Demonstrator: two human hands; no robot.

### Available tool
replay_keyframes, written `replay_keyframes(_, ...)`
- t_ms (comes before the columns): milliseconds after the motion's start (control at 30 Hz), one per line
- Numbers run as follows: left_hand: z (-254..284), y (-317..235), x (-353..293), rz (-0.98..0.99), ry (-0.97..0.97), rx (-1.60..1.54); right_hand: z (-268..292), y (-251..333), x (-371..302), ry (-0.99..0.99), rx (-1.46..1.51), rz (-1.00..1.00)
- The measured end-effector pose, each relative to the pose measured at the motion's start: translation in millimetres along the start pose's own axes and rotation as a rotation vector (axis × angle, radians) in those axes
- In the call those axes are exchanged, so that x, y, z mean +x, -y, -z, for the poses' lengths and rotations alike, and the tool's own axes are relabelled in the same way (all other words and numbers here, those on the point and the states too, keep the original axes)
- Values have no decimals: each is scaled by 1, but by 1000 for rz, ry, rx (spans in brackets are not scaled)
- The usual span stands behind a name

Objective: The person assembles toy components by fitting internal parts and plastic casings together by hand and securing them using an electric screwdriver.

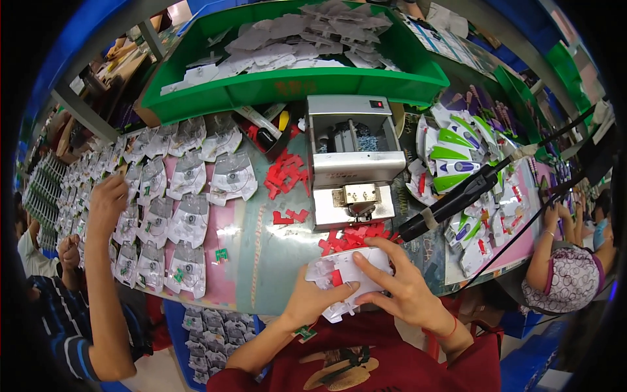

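Observation:
Close in front of me, both hands hold a white plastic shell (356,277) with cut-outs, over the table's near edge. My left hand (312,300) grips its left side, thumb lying across the face beside a red plastic piece (336,278) set in the shell. My right hand (405,284) is curled round the right side, fingers on the top and thumb side. Just beyond the shell lies a heap of red plastic pieces (346,240). A black electric screwdriver (450,199) hangs to the right of my right hand, tip toward the red heap.
A metal screw feeder (356,163) stands mid-table, more red pieces (287,173) beside it. Behind is a green bin (294,88) of white parts. Rows of white shells (189,176) fill the left, where a co-worker's arm (108,222) reaches in. Green-and-white assemblies (457,153) pile up right.

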State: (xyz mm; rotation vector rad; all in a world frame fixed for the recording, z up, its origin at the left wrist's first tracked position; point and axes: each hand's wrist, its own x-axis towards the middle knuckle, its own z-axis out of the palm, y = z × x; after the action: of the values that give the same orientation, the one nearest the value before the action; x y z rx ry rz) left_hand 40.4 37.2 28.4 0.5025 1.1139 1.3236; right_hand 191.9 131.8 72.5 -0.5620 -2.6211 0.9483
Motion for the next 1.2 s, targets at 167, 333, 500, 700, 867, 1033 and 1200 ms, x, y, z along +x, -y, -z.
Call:
replay_keyframes(167, 10, 6, -1, 61, -80, -44, 4, -40, -28, -386, 231, -18)
replay_keyframes(333, 22, 12, -4, 125, -236, -286, 1, -88, -38, -1103, 644, -334)
replay_keyframes(500, 21, 28, -5, 154, -250, -355, -28, -105, -2, -956, 866, -253)
replay_keyframes(700, 17, 31, -4, 137, -244, -382, -21, -99, 28, -927, 967, -321)
replay_keyframes(867, 21, 25, -2, 60, -254, -352, -1, -70, 43, -750, 877, -123)
replay_keyframes(1033, 22, 24, 2, -8, -277, -330, 13, -34, 71, -468, 922, 211)
replay_keyframes(1200, 24, 24, 7, -29, -279, -350, -4, -35, 85, -483, 764, 185)
